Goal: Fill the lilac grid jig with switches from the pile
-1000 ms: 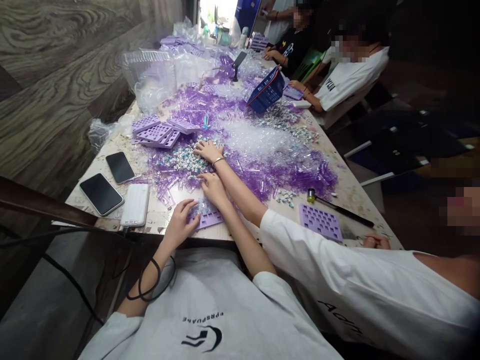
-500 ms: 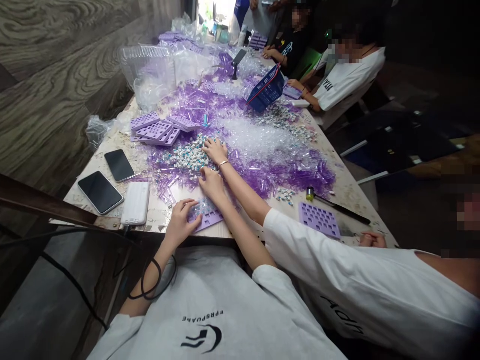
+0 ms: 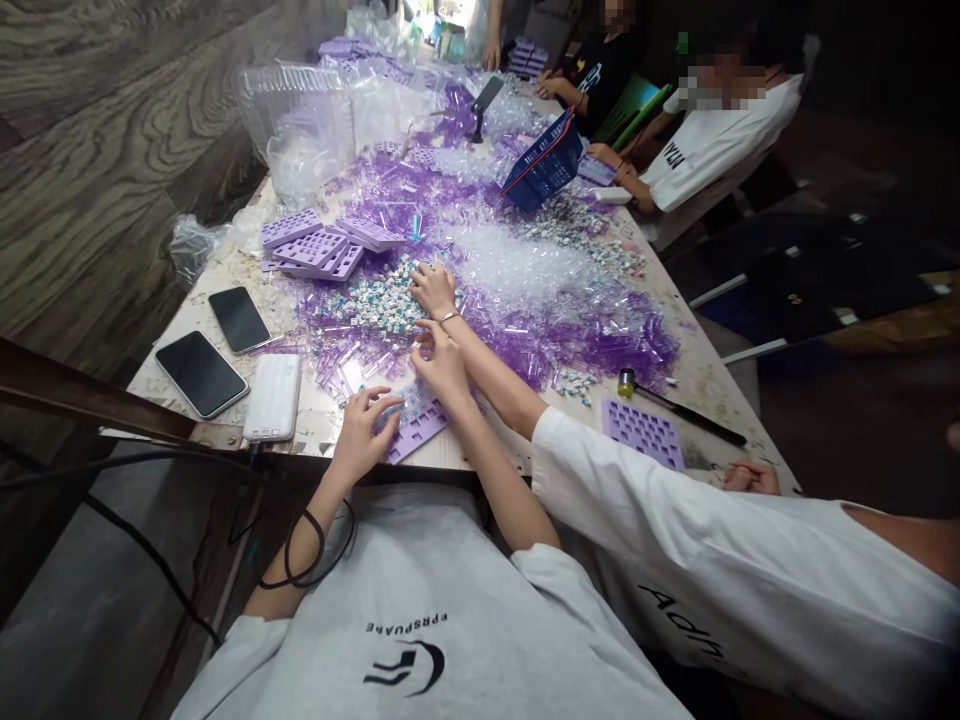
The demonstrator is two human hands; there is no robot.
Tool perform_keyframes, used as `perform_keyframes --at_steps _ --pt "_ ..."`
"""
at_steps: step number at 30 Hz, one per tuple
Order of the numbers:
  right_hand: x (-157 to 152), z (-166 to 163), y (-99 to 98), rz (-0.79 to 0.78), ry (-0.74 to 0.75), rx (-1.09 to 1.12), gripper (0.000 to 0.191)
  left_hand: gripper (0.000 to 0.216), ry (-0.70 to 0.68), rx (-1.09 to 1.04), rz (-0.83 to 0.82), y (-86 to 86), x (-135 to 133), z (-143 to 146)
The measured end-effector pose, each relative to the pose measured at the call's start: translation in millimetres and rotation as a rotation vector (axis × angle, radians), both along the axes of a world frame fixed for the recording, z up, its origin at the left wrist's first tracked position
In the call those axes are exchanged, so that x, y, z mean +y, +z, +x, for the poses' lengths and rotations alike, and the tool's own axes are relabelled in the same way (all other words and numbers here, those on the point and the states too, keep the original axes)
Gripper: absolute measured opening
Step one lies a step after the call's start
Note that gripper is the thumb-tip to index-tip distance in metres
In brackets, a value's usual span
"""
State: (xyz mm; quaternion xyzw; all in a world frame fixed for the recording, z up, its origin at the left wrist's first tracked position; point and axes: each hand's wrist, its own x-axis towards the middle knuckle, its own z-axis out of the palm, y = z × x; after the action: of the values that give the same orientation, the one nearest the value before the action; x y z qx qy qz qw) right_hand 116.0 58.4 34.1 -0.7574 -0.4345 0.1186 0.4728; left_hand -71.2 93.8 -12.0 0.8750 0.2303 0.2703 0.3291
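Close to the table's front edge lies a light purple tray (image 3: 418, 432) with square holes; small clear pieces stand in its far part. My left hand (image 3: 364, 435) rests at the tray's left end, fingers curved and apart, with nothing seen held. My right hand (image 3: 444, 370) is above the tray's far right side, its fingers curled into a pinch. Whatever is between those fingertips is too small to make out. Just beyond is a heap of small white and blue pieces (image 3: 379, 300), where a co-worker's hand (image 3: 433, 290) reaches in over my right hand.
Purple and clear tubes (image 3: 517, 270) cover the middle of the table. Stacked purple trays (image 3: 315, 245), two phones (image 3: 201, 374) and a white power bank (image 3: 271, 398) are at left. To the right lie another purple tray (image 3: 641, 432) and a hammer (image 3: 682, 408). A blue basket (image 3: 544, 165) stands farther back.
My right hand has moved slightly right and lifted, its fingers now more visible. My left hand's fingers have risen a little from the tray. The co-worker's hand stays at the heap.
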Motion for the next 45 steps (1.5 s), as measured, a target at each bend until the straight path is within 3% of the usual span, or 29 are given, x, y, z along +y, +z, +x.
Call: perform_keyframes --at_steps 5,9,13,18,21,25,27,29,33,39,45 --pt "-56 -16 0.6 0.087 0.021 0.238 0.052 0.023 0.008 -0.027 -0.044 -3.7 1 0" --pt "-87 -22 -13.8 0.004 -0.003 0.220 0.038 0.021 0.003 -0.061 -0.097 -5.6 4 0" --pt "-95 -18 -27.4 -0.061 -0.001 0.139 0.013 0.020 -0.022 -0.059 -0.130 -4.7 6 1" --pt "-89 -18 -32.8 -0.086 0.054 0.062 0.016 0.022 -0.006 -0.036 -0.136 -2.2 5 0" --pt "-93 17 -25.4 -0.079 0.049 0.071 0.018 0.021 -0.010 -0.034 -0.131 -1.4 4 0" --pt "-117 121 -13.8 -0.017 -0.084 0.049 0.011 0.021 -0.016 -0.026 -0.127 -1.0 5 1" --pt "-132 167 -18.0 0.118 -0.269 0.065 0.011 0.021 -0.017 -0.019 -0.126 -1.0 5 1" --pt "-142 193 -28.8 0.180 -0.414 0.091 0.019 0.022 -0.027 -0.007 -0.121 -1.5 6 2" --pt "-146 200 -44.0 0.208 -0.519 0.130 0.030 0.025 -0.046 0.013 -0.085 -1.8 7 2" --pt "-136 201 -23.5 0.234 -0.547 0.213 0.043 0.027 -0.009 0.123 0.063 15.3 -6 2" --pt "-123 196 -1.8 0.113 -0.511 0.130 0.036 0.089 -0.100 0.231 0.169 20.8 -24 13"
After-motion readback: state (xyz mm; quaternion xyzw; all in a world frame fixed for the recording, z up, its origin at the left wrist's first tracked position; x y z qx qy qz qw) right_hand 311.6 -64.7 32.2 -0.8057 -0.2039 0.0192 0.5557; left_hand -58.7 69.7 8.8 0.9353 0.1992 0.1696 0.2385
